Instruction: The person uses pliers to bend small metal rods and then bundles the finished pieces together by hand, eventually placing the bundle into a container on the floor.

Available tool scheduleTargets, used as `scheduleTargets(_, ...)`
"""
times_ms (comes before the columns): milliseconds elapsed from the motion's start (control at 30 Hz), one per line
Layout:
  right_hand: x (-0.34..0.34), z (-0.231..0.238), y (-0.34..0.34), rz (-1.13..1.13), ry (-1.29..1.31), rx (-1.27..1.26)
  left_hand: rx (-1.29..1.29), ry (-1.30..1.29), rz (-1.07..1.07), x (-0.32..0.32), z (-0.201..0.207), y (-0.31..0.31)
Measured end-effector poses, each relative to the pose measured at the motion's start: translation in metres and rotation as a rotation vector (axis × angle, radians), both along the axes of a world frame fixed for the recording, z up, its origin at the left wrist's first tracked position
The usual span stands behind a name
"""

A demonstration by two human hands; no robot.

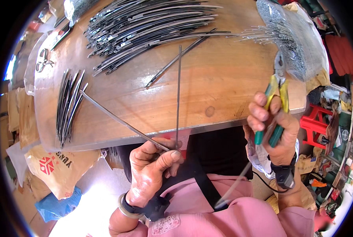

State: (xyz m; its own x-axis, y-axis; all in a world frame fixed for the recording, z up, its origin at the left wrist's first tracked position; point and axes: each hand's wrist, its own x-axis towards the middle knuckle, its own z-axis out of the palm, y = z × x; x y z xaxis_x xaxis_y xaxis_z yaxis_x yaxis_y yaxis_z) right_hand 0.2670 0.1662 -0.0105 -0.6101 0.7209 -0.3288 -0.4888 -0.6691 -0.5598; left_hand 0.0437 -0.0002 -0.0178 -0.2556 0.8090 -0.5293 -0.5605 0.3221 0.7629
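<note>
My left hand (pixel 154 162) is closed in a pinch just off the table's near edge. From its fingers, two thin dark metal strips spread apart: one slanting strip (pixel 123 120) runs to the far left, and one straight strip (pixel 178 94) points away from me. At the right, my right hand (pixel 277 126) grips pliers (pixel 279 81) with green and yellow handles, jaws pointing away. Below that hand is a blurred thin strip (pixel 235 183); whether the hand holds it I cannot tell.
A big pile of metal strips (pixel 145 29) lies at the table's far side, with a smaller bundle (pixel 69 106) at left. Scissors (pixel 44 59) rest far left. A clear bag (pixel 302 43) of thin metal pieces sits at far right. A red stool (pixel 316 124) stands beyond the wooden table (pixel 223 91).
</note>
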Motion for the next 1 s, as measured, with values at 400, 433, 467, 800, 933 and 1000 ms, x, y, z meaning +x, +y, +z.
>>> scheduleTargets(400,0.003,0.007,0.010,-0.055,-0.411,0.509,-0.051,0.039,-0.113,-0.001,0.001,0.000)
scheduleTargets(433,0.006,0.012,0.015,0.014,-0.478,0.658,-0.061,0.051,-0.132,0.000,0.003,0.000)
scheduleTargets(467,0.008,0.017,0.021,0.071,-0.541,0.810,-0.083,0.044,-0.169,0.000,0.005,0.000)
scheduleTargets(800,-0.034,0.025,0.025,0.365,-0.758,1.662,-0.212,-0.005,-0.396,-0.004,0.011,0.004)
scheduleTargets(933,-0.041,0.014,0.025,0.428,-0.702,1.763,-0.222,0.023,-0.432,-0.005,0.016,0.005)
scheduleTargets(1000,-0.042,0.011,0.023,0.453,-0.686,1.753,-0.217,0.030,-0.427,-0.007,0.018,0.006)
